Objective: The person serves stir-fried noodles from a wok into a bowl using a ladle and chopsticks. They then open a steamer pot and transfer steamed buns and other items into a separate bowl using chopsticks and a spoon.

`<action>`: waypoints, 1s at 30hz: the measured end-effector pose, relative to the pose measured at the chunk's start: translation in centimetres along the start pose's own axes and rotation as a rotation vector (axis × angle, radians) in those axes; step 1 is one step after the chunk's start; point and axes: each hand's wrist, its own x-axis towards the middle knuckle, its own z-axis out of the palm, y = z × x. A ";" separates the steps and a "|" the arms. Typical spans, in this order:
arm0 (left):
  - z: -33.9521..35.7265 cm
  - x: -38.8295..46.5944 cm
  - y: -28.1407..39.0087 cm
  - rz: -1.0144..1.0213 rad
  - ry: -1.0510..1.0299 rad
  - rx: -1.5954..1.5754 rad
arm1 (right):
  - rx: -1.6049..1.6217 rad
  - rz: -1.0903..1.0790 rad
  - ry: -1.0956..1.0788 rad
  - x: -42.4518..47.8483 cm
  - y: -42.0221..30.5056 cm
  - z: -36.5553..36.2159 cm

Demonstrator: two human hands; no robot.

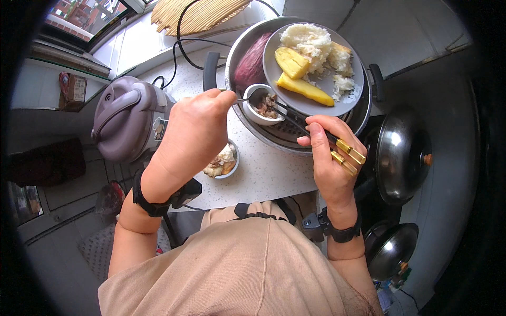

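Note:
My left hand (201, 130) grips a metal spoon (242, 100), whose bowl dips into a small white bowl (250, 114). My right hand (334, 154) holds black chopsticks with gold ends (343, 147), their tips in the same bowl. Chopped brownish food (267, 108), perhaps meat, lies there between spoon and chopsticks. The white bowl stands inside a large metal steamer pot (257, 138). Beside it in the pot is a grey plate (336, 110) carrying white rice (306, 41) and yellow sweet potato pieces (292, 63). A purple-skinned sweet potato (253, 61) rests at the pot's left, partly under the plate.
On the speckled counter (265, 173), a bowl of rice and other food (223, 162) sits partly behind my left wrist. A purple-grey electric cooker (122, 118) stands left, near a black cable (178, 59). Dark domed lids (405, 154) are at the right; a window (85, 17) is upper left.

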 end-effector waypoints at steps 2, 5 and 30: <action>-0.2 0.0 -0.5 -0.024 0.011 -0.044 | 0.010 -0.013 0.007 -0.1 0.2 0.2; -0.5 -0.1 -0.9 -0.047 -0.003 -0.051 | 0.015 -0.038 0.013 -0.2 0.2 0.5; -3.6 -3.2 -0.4 -0.058 0.097 -0.146 | -0.104 -0.161 -0.032 -0.9 -5.2 0.4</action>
